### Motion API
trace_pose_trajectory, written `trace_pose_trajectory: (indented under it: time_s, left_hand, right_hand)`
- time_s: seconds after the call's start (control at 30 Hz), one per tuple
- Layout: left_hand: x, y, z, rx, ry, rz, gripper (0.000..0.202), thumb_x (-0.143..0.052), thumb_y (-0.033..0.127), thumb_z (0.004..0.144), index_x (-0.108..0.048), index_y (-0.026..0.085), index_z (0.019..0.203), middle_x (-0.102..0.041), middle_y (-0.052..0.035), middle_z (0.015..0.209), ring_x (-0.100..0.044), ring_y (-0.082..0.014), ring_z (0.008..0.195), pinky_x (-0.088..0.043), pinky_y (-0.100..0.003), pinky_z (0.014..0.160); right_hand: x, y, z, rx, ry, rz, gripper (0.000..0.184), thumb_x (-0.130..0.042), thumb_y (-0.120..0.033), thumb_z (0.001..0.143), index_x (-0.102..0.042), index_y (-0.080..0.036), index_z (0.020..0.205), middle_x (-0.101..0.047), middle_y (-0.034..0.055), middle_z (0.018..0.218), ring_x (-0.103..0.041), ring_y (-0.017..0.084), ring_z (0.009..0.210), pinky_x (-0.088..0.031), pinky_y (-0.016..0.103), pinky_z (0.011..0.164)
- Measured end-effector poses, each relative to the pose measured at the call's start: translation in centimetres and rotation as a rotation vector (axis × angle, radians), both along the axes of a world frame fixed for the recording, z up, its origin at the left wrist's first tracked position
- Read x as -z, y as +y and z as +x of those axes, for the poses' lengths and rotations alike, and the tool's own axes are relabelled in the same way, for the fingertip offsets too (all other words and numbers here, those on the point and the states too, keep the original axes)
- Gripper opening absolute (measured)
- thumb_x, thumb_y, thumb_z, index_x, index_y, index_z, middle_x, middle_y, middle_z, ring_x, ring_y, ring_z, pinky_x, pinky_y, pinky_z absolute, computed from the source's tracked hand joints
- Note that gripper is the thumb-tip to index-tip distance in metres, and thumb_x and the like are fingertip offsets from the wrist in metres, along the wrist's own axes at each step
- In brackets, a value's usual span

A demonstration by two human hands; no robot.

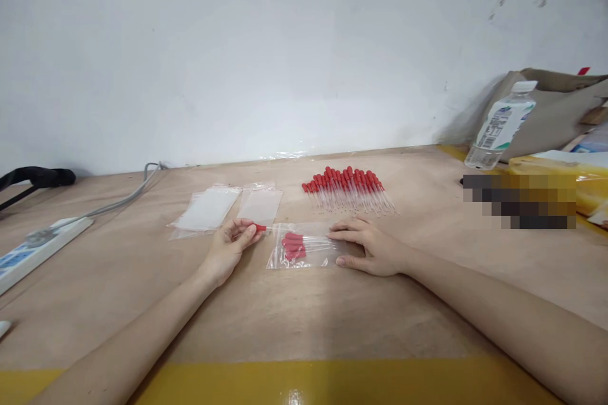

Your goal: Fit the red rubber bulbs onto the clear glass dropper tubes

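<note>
My left hand (232, 243) pinches a dropper (259, 228) by its red rubber bulb. The dropper's thin clear stem points right, at the left end of a clear zip bag (319, 259). Inside that bag lie several more red-bulbed droppers (293, 245), bulbs to the left and stems to the right. Fingers apart, my right hand (370, 247) rests on the bag's right end and holds nothing. Behind the bag, a row of loose droppers (346, 180) lies with red bulbs toward the wall.
Flat clear bags (209, 205) are stacked behind my left hand, with another bag pile (260, 204) beside them. A power strip (42, 250) with a grey cable (126, 199) lies at left. At right stand a tilted bottle (501, 126) and a cardboard box (555, 101).
</note>
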State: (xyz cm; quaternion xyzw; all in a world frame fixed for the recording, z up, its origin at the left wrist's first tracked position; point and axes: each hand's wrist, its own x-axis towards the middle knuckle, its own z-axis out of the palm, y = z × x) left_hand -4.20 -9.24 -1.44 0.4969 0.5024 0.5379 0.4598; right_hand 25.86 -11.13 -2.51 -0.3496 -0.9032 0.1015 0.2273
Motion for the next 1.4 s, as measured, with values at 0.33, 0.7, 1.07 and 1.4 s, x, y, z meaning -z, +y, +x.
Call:
trace_pose_trajectory:
  time_s: [0.33,0.7,1.07,1.4]
  left_hand:
    - [0.0,0.3,0.8,0.161,0.390,0.109,0.030,-0.071,0.035,0.059,-0.062,0.015,0.080,-0.065,-0.0047,0.080,-0.060,-0.0165,0.073,-0.046,-0.029,0.069]
    - [1.0,1.2,1.9,0.056,0.340,0.199,0.033,-0.072,0.028,0.058,-0.058,0.015,0.084,-0.051,0.0026,0.071,-0.055,-0.0108,0.065,-0.047,-0.026,0.066]
    - [0.0,0.0,3.2,0.084,0.174,0.069,0.046,-0.077,0.033,0.050,-0.054,0.014,0.084,-0.063,-0.0024,0.072,-0.060,-0.0144,0.068,-0.047,-0.028,0.067]
    - [0.5,-0.1,2.8,0.167,0.271,0.098,0.051,-0.066,0.038,0.065,-0.045,0.016,0.106,-0.065,-0.0059,0.085,-0.058,-0.0143,0.067,-0.043,-0.027,0.062]
  right_hand:
    - [-0.2,0.0,0.1,-0.041,0.005,-0.005,0.049,-0.051,-0.048,0.079,-0.049,-0.024,0.122,-0.051,0.0090,0.122,-0.046,0.024,0.110,-0.031,0.044,0.095]
    - [-0.1,0.0,0.1,-0.035,0.027,-0.003,0.053,-0.052,-0.046,0.078,-0.045,-0.022,0.125,-0.050,0.0095,0.124,-0.045,0.024,0.112,-0.031,0.044,0.097]
    - [0.0,0.0,0.0,-0.038,0.062,0.010,0.053,-0.053,-0.045,0.078,-0.044,-0.018,0.123,-0.053,0.0109,0.120,-0.048,0.024,0.108,-0.033,0.043,0.096]
    - [0.3,0.0,0.1,-0.016,0.087,0.005,0.052,-0.053,-0.045,0.078,-0.046,-0.019,0.123,-0.051,0.0112,0.121,-0.045,0.024,0.111,-0.037,0.042,0.092]
